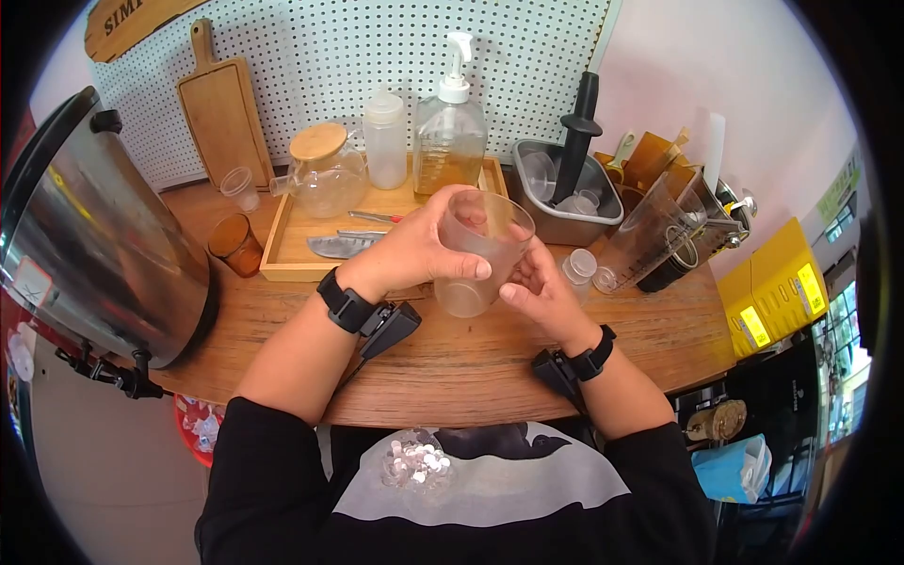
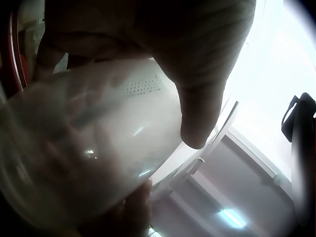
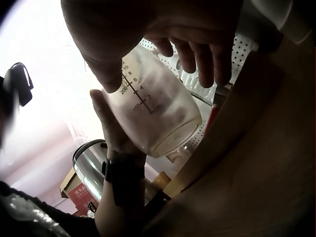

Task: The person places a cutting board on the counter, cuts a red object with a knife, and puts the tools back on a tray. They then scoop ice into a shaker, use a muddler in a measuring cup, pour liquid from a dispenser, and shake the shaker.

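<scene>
My left hand (image 1: 419, 250) grips a clear, tapered measuring cup (image 1: 471, 297), its thumb across the near side. The cup tilts, its wide mouth toward the top right in the head view. Dark scale marks run along the cup (image 3: 158, 103) in the right wrist view. Close to its right side is my right hand (image 1: 546, 292), fingers loosely bent and thumb by the wall; whether it bears any weight I cannot tell. In the left wrist view the left hand (image 2: 143, 34) spans the cup (image 2: 108, 133). The cup looks empty.
Behind the hands, a wooden tray (image 1: 311, 273) holds a knife (image 1: 344, 246), a glass teapot (image 1: 330, 184) and a pump bottle (image 1: 450, 141). An amber cup (image 1: 235, 247) and steel urn (image 1: 141, 235) stand left. Rightward are a grey bin (image 1: 570, 229), small bottle (image 1: 579, 266) and tall clear measuring jug (image 1: 650, 231).
</scene>
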### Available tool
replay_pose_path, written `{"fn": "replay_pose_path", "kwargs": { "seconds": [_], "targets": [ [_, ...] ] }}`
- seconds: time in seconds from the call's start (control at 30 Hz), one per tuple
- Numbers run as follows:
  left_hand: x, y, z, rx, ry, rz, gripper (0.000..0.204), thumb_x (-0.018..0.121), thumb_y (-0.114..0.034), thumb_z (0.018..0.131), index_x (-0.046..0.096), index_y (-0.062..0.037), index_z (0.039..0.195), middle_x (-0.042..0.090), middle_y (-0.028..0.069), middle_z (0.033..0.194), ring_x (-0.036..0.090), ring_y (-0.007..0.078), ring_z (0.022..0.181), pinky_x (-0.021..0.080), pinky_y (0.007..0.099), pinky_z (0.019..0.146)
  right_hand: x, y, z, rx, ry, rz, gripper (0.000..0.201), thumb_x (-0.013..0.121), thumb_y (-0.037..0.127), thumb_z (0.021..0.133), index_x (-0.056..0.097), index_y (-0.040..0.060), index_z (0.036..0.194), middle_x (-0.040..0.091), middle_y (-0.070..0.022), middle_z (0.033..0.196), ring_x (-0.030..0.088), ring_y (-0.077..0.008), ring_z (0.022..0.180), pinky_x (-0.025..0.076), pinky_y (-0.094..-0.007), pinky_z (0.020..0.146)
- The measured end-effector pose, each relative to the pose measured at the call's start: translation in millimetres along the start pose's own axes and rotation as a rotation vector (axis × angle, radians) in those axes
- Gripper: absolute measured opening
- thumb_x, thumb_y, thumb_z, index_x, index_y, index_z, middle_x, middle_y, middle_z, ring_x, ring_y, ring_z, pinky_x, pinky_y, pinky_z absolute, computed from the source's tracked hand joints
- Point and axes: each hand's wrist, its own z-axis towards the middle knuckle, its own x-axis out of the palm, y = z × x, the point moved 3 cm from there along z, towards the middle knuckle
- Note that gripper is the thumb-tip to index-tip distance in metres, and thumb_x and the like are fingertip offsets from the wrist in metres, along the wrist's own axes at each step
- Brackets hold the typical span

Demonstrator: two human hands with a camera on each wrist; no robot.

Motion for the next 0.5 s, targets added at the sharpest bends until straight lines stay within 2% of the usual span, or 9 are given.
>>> {"fn": "replay_pose_path", "kwargs": {
  "seconds": [0.07, 0.1, 0.17, 0.2, 0.33, 0.37, 0.5],
  "targets": [
    [-4.8, 0.0, 0.3, -0.009, -0.020, 0.029, 0.098, 0.085, -0.031, 0.065, 0.028, -0.0020, 0.139, 0.045, 0.0155, 0.129, 0.044, 0.0249, 0.123, 0.036, 0.0377, 0.104, -3.1, 4.0, 3.0, 0.013, 0.006, -0.056, 0.072, 0.064, 0.014, 0.087, 0.022, 0.0025, 0.145, 0.042, -0.0112, 0.135, 0.046, -0.0214, 0.121, 0.037, -0.0363, 0.102],
    [-8.6, 2.7, 0.6, -0.020, -0.057, 0.019, 0.094, 0.083, -0.031, 0.068, 0.029, -0.0011, 0.138, 0.045, 0.0158, 0.129, 0.044, 0.0244, 0.122, 0.038, 0.0373, 0.103, -5.5, 6.5, 4.9, 0.013, 0.011, -0.059, 0.072, 0.064, 0.014, 0.087, 0.022, 0.0025, 0.145, 0.042, -0.0112, 0.135, 0.046, -0.0214, 0.121, 0.037, -0.0363, 0.102],
    [-14.1, 5.2, 2.6, -0.027, -0.101, 0.009, 0.091, 0.081, -0.031, 0.070, 0.030, -0.0002, 0.138, 0.046, 0.0160, 0.129, 0.044, 0.0239, 0.122, 0.039, 0.0368, 0.102, -14.1, 15.2, 10.5, -0.057, -0.060, -0.217, 0.057, 0.059, 0.012, 0.090, 0.033, 0.0012, 0.140, 0.046, -0.0101, 0.132, 0.047, -0.0199, 0.120, 0.039, -0.0354, 0.100],
    [-18.0, 5.2, 5.5, -0.033, -0.158, -0.021, 0.088, 0.080, -0.031, 0.072, 0.030, 0.0006, 0.137, 0.046, 0.0162, 0.128, 0.045, 0.0234, 0.121, 0.040, 0.0370, 0.101, -18.6, 21.4, 18.5, -0.061, -0.055, -0.218, 0.057, 0.059, 0.012, 0.090, 0.033, 0.0012, 0.140, 0.046, -0.0101, 0.132, 0.047, -0.0199, 0.120, 0.039, -0.0354, 0.100],
    [-27.5, 1.1, 27.2, -0.014, -0.266, -0.044, 0.086, 0.078, -0.033, 0.074, 0.031, 0.0033, 0.136, 0.048, 0.0161, 0.127, 0.048, 0.0229, 0.118, 0.041, 0.0371, 0.099, -37.2, 81.0, 69.2, -0.358, -0.191, -0.674, 0.035, 0.053, 0.010, 0.092, 0.051, -0.0001, 0.126, 0.054, -0.0107, 0.123, 0.049, -0.0161, 0.117, 0.042, -0.0299, 0.096],
    [-28.5, -8.4, 31.6, 0.027, -0.346, 0.022, 0.096, 0.082, -0.037, 0.069, 0.029, 0.0090, 0.135, 0.051, 0.0212, 0.124, 0.053, 0.0246, 0.112, 0.046, 0.0360, 0.093, -37.8, 96.1, 85.7, -0.413, -0.190, -0.725, 0.034, 0.051, 0.012, 0.093, 0.052, -0.0003, 0.125, 0.055, -0.0117, 0.123, 0.049, -0.0169, 0.117, 0.041, -0.0297, 0.096],
    [-38.4, -10.5, 48.4, 0.038, -0.410, 0.141, 0.099, 0.083, -0.040, 0.068, 0.029, 0.0093, 0.135, 0.050, 0.0236, 0.126, 0.053, 0.0263, 0.113, 0.046, 0.0363, 0.093, -41.8, 125.0, 152.7, -0.593, -0.146, -0.817, 0.035, 0.046, 0.020, 0.097, 0.053, -0.0008, 0.124, 0.056, -0.0136, 0.124, 0.050, -0.0212, 0.118, 0.038, -0.0314, 0.100]
  ]
}}
